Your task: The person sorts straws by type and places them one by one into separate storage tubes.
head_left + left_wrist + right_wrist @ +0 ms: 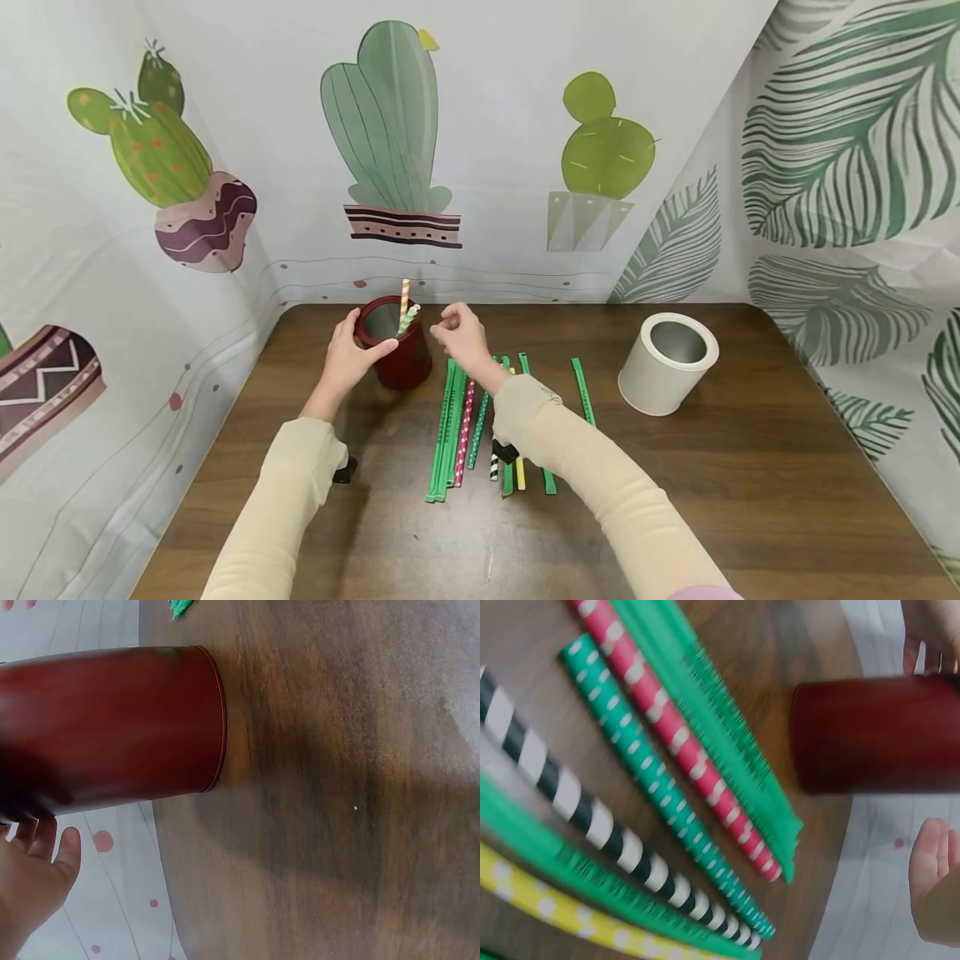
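Observation:
A dark red canister [406,363] stands at the back left of the table with its opening up. My left hand [349,358] grips it near the rim, thumb on the near side and fingers round the left; in the left wrist view, the fingertips [46,838] lie against its wall. An orange-striped straw [405,298] and a green-striped straw [408,318] stick up out of it. Just right of the rim, my right hand [463,337] hovers with loosely bent fingers and nothing visible between them.
Below my right arm lie green-wrapped straws [442,442], a pink dotted straw [463,433], a teal dotted straw [656,780], a black-striped straw [604,817] and a yellow dotted straw [570,919]. A white canister [655,379] stands at right. A printed cloth [495,150] hangs behind.

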Action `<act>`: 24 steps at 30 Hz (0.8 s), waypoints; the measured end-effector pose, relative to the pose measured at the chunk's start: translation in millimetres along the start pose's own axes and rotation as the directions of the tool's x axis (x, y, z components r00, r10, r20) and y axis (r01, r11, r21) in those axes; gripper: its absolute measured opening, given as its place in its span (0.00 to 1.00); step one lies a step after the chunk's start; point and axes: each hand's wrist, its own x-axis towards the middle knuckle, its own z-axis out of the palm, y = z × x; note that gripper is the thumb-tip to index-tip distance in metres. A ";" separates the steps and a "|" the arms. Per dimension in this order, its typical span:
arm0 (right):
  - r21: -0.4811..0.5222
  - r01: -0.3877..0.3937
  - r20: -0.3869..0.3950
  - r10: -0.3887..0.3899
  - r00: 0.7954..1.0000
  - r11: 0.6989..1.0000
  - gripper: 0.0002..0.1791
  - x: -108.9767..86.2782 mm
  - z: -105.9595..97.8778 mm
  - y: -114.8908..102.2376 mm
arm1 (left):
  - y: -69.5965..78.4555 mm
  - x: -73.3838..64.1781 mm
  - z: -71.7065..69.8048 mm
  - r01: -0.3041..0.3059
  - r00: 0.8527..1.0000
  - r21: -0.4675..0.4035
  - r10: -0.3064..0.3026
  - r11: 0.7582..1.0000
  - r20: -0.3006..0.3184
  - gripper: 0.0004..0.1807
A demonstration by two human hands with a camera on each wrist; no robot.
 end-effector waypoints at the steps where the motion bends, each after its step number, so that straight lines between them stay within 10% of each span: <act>1: 0.010 -0.015 0.002 0.015 1.000 1.000 0.13 0.2 -4.2 3.9 | -0.3 0.0 -0.1 -0.001 1.000 0.001 0.001 1.000 -0.002 0.54; 24: -0.048 -0.263 0.068 0.266 0.962 0.964 0.18 -16.3 -65.2 67.6 | 2.8 -0.1 -1.5 -0.007 1.000 -0.005 0.007 1.000 0.007 0.54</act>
